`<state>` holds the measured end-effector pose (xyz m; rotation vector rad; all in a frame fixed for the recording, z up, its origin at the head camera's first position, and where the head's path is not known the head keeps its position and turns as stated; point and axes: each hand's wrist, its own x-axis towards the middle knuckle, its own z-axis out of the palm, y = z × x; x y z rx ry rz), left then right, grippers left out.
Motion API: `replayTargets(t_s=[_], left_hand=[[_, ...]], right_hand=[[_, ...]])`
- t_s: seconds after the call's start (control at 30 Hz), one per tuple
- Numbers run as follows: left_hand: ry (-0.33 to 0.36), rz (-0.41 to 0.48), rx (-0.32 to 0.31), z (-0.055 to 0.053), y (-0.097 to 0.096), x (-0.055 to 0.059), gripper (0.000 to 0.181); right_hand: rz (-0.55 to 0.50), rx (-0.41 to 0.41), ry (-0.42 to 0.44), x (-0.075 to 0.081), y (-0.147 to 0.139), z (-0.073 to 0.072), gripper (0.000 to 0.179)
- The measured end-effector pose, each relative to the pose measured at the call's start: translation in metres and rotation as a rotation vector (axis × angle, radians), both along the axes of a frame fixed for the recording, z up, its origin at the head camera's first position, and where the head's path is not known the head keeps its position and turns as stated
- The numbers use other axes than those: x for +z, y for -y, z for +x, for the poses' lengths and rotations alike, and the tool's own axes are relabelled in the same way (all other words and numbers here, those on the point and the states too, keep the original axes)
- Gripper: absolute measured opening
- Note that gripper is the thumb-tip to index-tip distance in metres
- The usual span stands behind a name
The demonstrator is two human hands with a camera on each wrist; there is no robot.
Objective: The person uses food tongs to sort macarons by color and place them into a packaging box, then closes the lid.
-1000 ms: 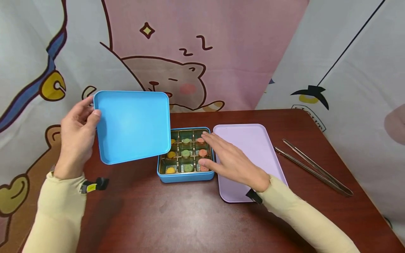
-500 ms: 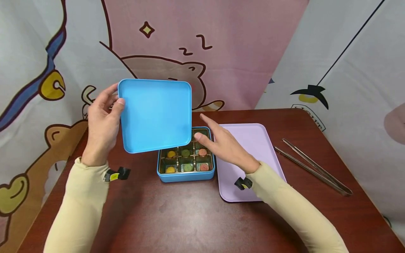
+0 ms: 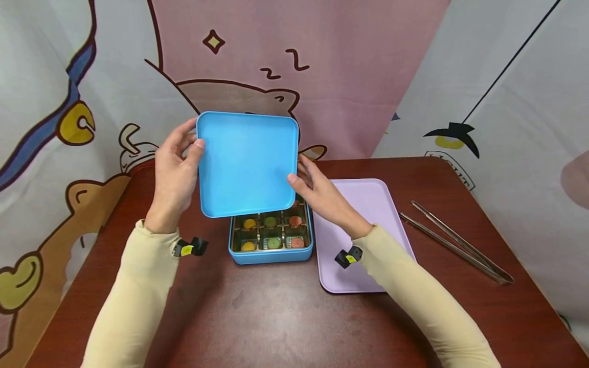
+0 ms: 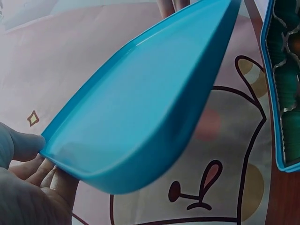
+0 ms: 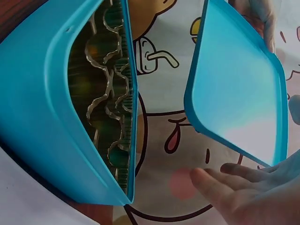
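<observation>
My left hand (image 3: 175,174) pinches the left edge of a shallow blue box lid (image 3: 248,163), thumb on its inner face and fingers behind. The lid is raised and tilted, its hollow side toward me. At its right edge is my right hand (image 3: 324,199), the thumb overlapping the rim; its fingers look straight in the right wrist view, close to the lid (image 5: 239,89). Below stands a blue box (image 3: 271,258) with a gold divided insert holding round yellow, green and pink pieces (image 3: 296,242). The lid hides the box's back row.
A lilac tray (image 3: 333,276) lies right of the box. Metal tongs (image 3: 455,243) rest farther right on the brown table (image 3: 271,317). A cartoon-printed cloth (image 3: 349,66) hangs behind the table.
My left hand has carried the lid rightward and slightly up, over the back of the box. My right hand has moved up from over the box to the lid's right edge.
</observation>
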<state>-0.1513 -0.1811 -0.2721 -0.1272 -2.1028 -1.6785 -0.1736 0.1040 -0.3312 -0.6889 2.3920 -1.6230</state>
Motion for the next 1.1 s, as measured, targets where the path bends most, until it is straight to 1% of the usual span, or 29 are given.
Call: replayTargets(t_s=[0.17, 0.3, 0.43, 0.53, 0.6, 0.67, 0.77, 0.87, 0.97, 1.03, 1.1], left_hand=[[0.005, 0.004, -0.011, -0.003, -0.005, -0.005, 0.044], [0.013, -0.017, -0.006, -0.002, -0.007, -0.010, 0.046], [0.033, -0.079, -0.012, 0.000, -0.008, -0.015, 0.050], [0.058, -0.138, -0.055, 0.003, -0.008, -0.017, 0.057], [0.089, -0.188, -0.093, 0.006, -0.008, -0.019, 0.062], [0.120, -0.256, -0.117, 0.008, -0.007, -0.020, 0.067], [0.165, -0.382, -0.117, 0.011, -0.004, -0.020, 0.074], [0.209, -0.472, -0.121, 0.013, -0.002, -0.019, 0.081], [0.287, -0.490, -0.164, 0.016, 0.001, -0.018, 0.081], [0.335, -0.464, -0.199, 0.017, 0.002, -0.018, 0.078], [0.365, -0.412, -0.231, 0.018, 0.002, -0.019, 0.075]], right_hand=[[-0.100, 0.038, 0.058, 0.000, 0.001, -0.003, 0.082], [-0.119, 0.034, 0.074, 0.002, 0.000, -0.003, 0.078], [-0.116, 0.018, 0.072, 0.003, -0.002, -0.003, 0.080], [-0.128, 0.013, 0.068, 0.003, -0.005, -0.004, 0.084], [-0.139, 0.006, 0.061, 0.002, -0.006, -0.004, 0.088], [-0.143, -0.006, 0.051, 0.002, -0.007, -0.004, 0.092], [-0.145, -0.013, 0.035, 0.003, -0.008, -0.004, 0.096], [-0.143, -0.012, 0.019, 0.002, -0.008, -0.004, 0.095], [-0.138, -0.011, 0.008, 0.001, -0.009, -0.005, 0.095], [-0.137, 0.000, 0.001, -0.001, -0.009, -0.006, 0.098], [-0.136, 0.017, -0.007, -0.002, -0.009, -0.006, 0.101]])
